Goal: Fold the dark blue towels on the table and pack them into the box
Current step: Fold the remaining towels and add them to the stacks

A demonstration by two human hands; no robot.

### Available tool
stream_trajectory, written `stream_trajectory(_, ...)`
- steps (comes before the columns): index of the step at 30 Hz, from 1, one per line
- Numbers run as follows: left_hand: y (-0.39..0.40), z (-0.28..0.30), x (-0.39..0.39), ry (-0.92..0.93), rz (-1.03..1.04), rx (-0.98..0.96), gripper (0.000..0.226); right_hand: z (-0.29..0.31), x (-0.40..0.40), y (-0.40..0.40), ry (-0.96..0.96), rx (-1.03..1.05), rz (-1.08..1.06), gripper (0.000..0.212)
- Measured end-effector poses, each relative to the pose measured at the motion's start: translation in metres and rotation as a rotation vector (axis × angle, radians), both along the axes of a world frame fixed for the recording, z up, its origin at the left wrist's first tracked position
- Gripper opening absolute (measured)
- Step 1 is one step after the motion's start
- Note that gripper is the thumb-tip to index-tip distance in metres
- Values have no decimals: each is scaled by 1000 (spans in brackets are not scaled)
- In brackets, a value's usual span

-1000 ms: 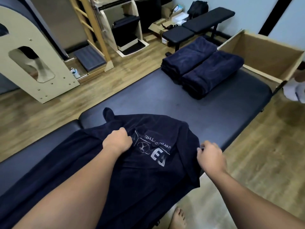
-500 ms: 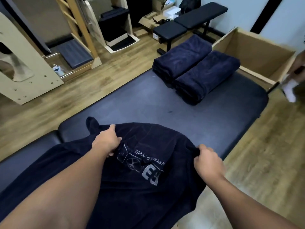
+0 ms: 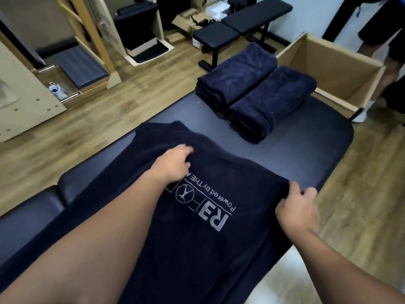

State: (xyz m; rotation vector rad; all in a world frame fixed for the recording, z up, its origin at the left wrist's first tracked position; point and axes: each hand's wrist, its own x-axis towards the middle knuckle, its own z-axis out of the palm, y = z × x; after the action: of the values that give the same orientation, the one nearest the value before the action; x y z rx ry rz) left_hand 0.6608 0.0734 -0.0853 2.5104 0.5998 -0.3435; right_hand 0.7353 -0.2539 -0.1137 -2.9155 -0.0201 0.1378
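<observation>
A dark blue towel (image 3: 219, 242) with a grey printed logo lies spread over the near part of the dark padded table (image 3: 306, 150). My left hand (image 3: 173, 163) grips the towel's cloth near its far edge, fingers curled into it. My right hand (image 3: 298, 209) pinches the towel's right corner at the table's right side. Two folded dark blue towels (image 3: 236, 75) (image 3: 271, 102) lie side by side at the table's far end. An open cardboard box (image 3: 341, 69) stands just beyond them on the right; what shows of its inside is bare.
A black weight bench (image 3: 238, 20) stands behind the table. Wooden exercise equipment (image 3: 26, 99) and a ladder frame fill the left. A person's legs (image 3: 390, 62) stand right of the box. Wooden floor runs on both sides of the table.
Both hands have pulled the towel's edge farther up the table toward the folded towels. The cloth now lies flatter, with the logo fully visible.
</observation>
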Motion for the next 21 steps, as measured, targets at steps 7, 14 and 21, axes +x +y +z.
stream_trajectory(7, -23, -4, -56, 546, 369, 129, 110, -16, -32, 45, 97, -109, 562, 45)
stream_trajectory(14, -28, -34, -82, 395, 421, 105, 109, -35, -32, 105, 78, -33, 726, 45)
stream_trajectory(21, -28, -33, -79, 416, 435, 85, 111, -18, 3, 188, 50, 128, 875, 34)
